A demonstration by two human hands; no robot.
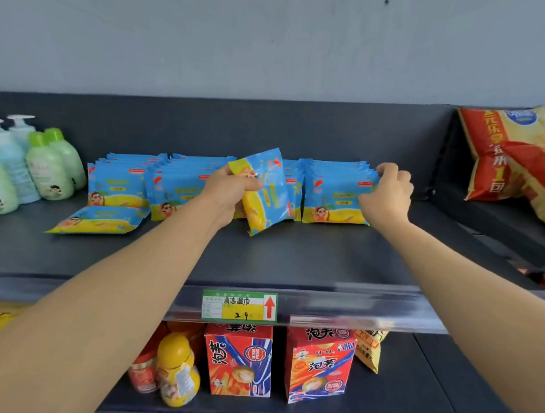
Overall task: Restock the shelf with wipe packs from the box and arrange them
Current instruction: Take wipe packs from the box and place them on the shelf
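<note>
Above the price tag (pixel 240 305), left hand (pixel 230 192) grips a wipe pack (pixel 271 187), right hand (pixel 386 195) pinches a row (pixel 331 199) my shoving might topple.

Dark shelf (pixel 325 258) bears upright wipe packs (pixel 336 198), 1 flat pack (pixel 99 221), green bottles (pixel 49 168).
</note>
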